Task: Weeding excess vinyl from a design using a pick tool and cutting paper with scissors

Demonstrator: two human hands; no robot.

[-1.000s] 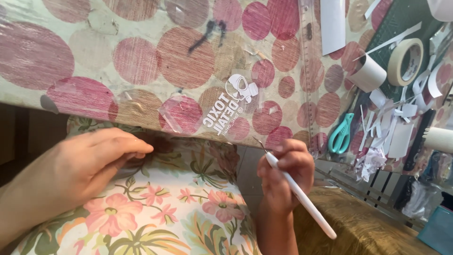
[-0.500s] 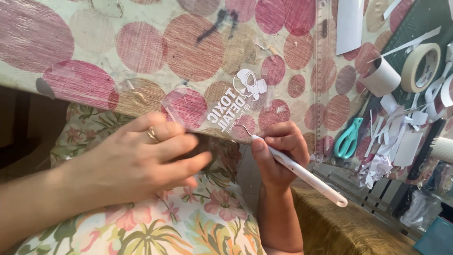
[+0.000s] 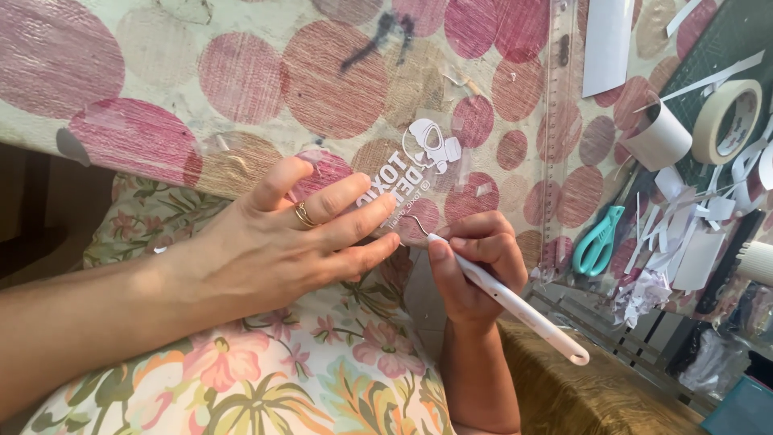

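Clear decal sheet (image 3: 419, 173) is best pinned flat by the open left hand (image 3: 278, 246) while the right hand (image 3: 475, 262), closed around the white hooked weeding tool (image 3: 499, 294), lifts scraps gently.

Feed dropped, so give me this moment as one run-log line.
left hand: flat, pinning clear decal sheet | right hand: gripping white hook tool, tip at sheet edge | teal scissors: idle on table
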